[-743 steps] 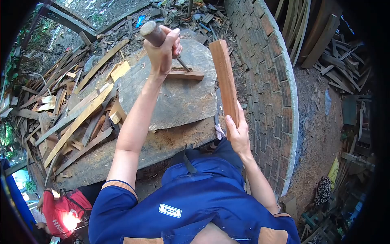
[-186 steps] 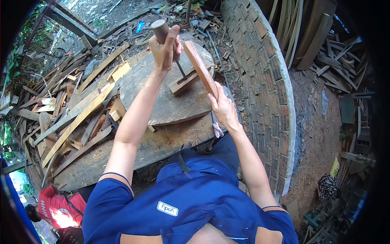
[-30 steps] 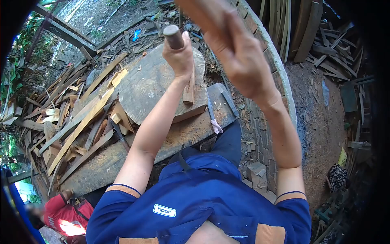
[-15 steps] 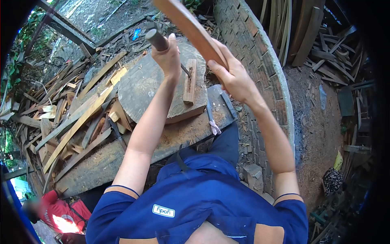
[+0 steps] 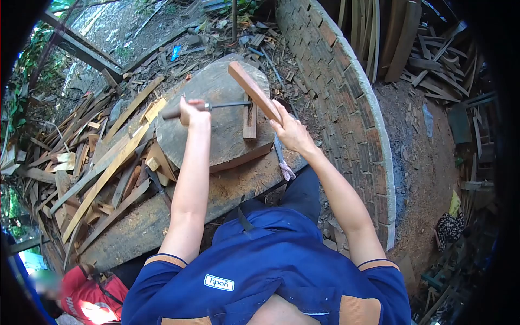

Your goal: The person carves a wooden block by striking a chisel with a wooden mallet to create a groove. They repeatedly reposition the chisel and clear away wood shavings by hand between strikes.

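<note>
Chisel [image 5: 219,105] lies level across the round slab [image 5: 203,138], clenched in your left hand [image 5: 190,112], tip pointing right at the wood strip [image 5: 249,122] near the slab's right edge; your right hand [image 5: 290,132] grips the batten [image 5: 253,89], angled over that strip.

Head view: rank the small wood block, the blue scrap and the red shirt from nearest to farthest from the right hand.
1. Small wood block, on the stump just left of the right hand.
2. Blue scrap, on the ground beyond the stump.
3. Red shirt, bottom-left corner.
</note>
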A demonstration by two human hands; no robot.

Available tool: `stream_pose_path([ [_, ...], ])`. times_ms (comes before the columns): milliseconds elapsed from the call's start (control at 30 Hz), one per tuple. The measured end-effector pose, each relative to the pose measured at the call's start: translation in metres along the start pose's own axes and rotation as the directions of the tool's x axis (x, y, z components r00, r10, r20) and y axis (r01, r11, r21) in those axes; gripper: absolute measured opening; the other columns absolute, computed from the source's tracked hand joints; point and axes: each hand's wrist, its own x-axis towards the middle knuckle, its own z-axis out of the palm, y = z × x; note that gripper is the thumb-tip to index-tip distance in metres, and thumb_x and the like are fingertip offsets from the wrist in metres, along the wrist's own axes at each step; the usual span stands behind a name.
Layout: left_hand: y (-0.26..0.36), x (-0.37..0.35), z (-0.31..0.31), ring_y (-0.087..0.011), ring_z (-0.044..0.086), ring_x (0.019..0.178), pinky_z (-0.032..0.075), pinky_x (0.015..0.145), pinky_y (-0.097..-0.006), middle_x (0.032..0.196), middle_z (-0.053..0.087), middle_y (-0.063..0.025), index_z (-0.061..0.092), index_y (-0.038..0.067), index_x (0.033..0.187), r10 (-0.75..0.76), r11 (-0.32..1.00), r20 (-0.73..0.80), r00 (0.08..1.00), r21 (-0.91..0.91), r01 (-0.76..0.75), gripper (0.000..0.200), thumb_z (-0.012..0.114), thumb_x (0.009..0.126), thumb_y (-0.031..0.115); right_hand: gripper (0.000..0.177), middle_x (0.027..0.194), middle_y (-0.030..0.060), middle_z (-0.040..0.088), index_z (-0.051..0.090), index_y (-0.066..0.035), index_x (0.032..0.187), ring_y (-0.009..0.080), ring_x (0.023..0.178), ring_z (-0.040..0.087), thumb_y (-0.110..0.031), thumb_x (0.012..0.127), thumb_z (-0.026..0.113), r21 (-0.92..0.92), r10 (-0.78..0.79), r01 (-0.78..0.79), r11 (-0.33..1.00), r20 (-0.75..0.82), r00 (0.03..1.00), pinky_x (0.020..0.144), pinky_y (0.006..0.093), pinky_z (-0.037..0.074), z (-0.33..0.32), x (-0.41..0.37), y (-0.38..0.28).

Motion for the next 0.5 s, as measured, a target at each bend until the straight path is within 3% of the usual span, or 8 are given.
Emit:
stream_pose_path([
  [100, -0.001, 0.045, -0.034, -0.0096, 0.043, 0.047, 0.039, 0.048, -0.0275, 0.056, 0.046, 0.0016, 0.042, 0.013, 0.072, -0.123, 0.987, -0.001, 0.992, -0.101, 0.122, 0.032, 0.056, 0.096, 0.030, 0.064, 0.118, 0.0274, 0.062, 0.028, -0.020, 0.150, 0.0432, 0.101, 0.065, -0.036, 0.094, 0.052, 0.096, -0.161, 0.174, 0.980, -0.125, 0.979, 0.086, 0.0512, 0.052, 0.012, 0.011, 0.023],
  [167, 0.017, 0.028, -0.034, -0.0087, 0.041, 0.045, 0.039, 0.045, -0.0285, 0.061, 0.048, 0.0020, 0.046, 0.012, 0.076, -0.100, 0.994, 0.311, 0.945, -0.002, 0.106, 0.030, 0.061, 0.094, 0.030, 0.062, 0.109, 0.0171, 0.062, 0.033, -0.015, 0.148, 0.0266, 0.081, 0.066, -0.037, 0.094, 0.053, 0.632, -0.035, -0.060, 0.773, 0.137, 0.990, 0.063, 0.0389, 0.056, -0.008, 0.003, 0.013],
  [233, 0.036, -0.018, -0.022, -0.0074, 0.046, 0.047, 0.043, 0.047, -0.0294, 0.065, 0.052, -0.0003, 0.056, 0.011, 0.082, -0.114, 0.868, 0.514, 0.850, 0.468, -0.167, 0.027, 0.066, 0.091, 0.034, 0.061, 0.103, 0.0088, 0.056, 0.037, -0.011, 0.146, 0.0147, 0.072, 0.057, -0.038, 0.094, 0.055, 0.670, 0.035, -0.113, 0.733, 0.129, 0.991, 0.049, 0.0287, 0.049, -0.010, -0.015, 0.006],
  [300, 0.046, -0.072, -0.015, -0.0137, 0.059, 0.058, 0.051, 0.055, -0.0339, 0.072, 0.059, -0.0070, 0.061, 0.005, 0.096, -0.329, 0.341, 0.730, 0.599, 0.684, -0.645, 0.039, 0.071, 0.086, 0.042, 0.061, 0.105, 0.0103, 0.057, 0.036, -0.012, 0.146, 0.0157, 0.071, 0.057, -0.037, 0.094, 0.055, 0.736, 0.089, -0.121, 0.667, 0.083, 0.993, 0.043, 0.0283, 0.046, -0.012, -0.026, 0.010],
  [333, 0.031, -0.079, -0.025, -0.0192, 0.063, 0.066, 0.053, 0.059, -0.0376, 0.080, 0.062, -0.0101, 0.062, 0.004, 0.099, -0.338, 0.129, 0.824, 0.455, 0.519, -0.845, 0.047, 0.073, 0.083, 0.046, 0.062, 0.115, 0.0126, 0.058, 0.036, -0.010, 0.147, 0.0198, 0.083, 0.061, -0.035, 0.094, 0.055, 0.710, 0.115, -0.159, 0.686, 0.110, 0.987, 0.061, 0.0321, 0.054, -0.014, -0.031, 0.013],
  [367, 0.016, -0.087, -0.034, -0.0248, 0.067, 0.074, 0.055, 0.063, -0.0413, 0.087, 0.064, -0.0131, 0.062, 0.003, 0.102, -0.387, -0.081, 0.875, 0.292, 0.284, -0.955, 0.054, 0.075, 0.080, 0.050, 0.062, 0.115, 0.0126, 0.058, 0.036, -0.010, 0.147, 0.0198, 0.083, 0.061, -0.035, 0.094, 0.055, 0.712, 0.125, -0.169, 0.682, 0.114, 0.986, 0.061, 0.0321, 0.054, -0.012, -0.036, 0.019],
  [433, -0.008, -0.112, -0.044, -0.0305, 0.068, 0.091, 0.055, 0.077, -0.0447, 0.103, 0.065, -0.0142, 0.063, 0.005, 0.109, -0.449, -0.545, 0.746, 0.491, 0.207, -0.813, 0.060, 0.076, 0.075, 0.053, 0.063, 0.126, 0.0154, 0.056, 0.035, -0.008, 0.148, 0.0236, 0.102, 0.060, -0.033, 0.094, 0.055, 0.618, 0.069, -0.050, 0.785, -0.006, 0.998, 0.087, 0.0352, 0.050, -0.005, -0.044, 0.033],
  [500, -0.021, -0.113, -0.057, -0.0338, 0.067, 0.093, 0.055, 0.076, -0.0468, 0.106, 0.063, -0.0138, 0.061, 0.004, 0.112, -0.401, -0.575, 0.790, 0.464, 0.177, -0.799, 0.065, 0.077, 0.072, 0.052, 0.064, 0.131, 0.0165, 0.055, 0.035, -0.006, 0.148, 0.0249, 0.114, 0.055, -0.031, 0.094, 0.056, 0.606, 0.050, -0.004, 0.795, -0.059, 0.997, 0.103, 0.0352, 0.039, -0.004, -0.052, 0.042],
])
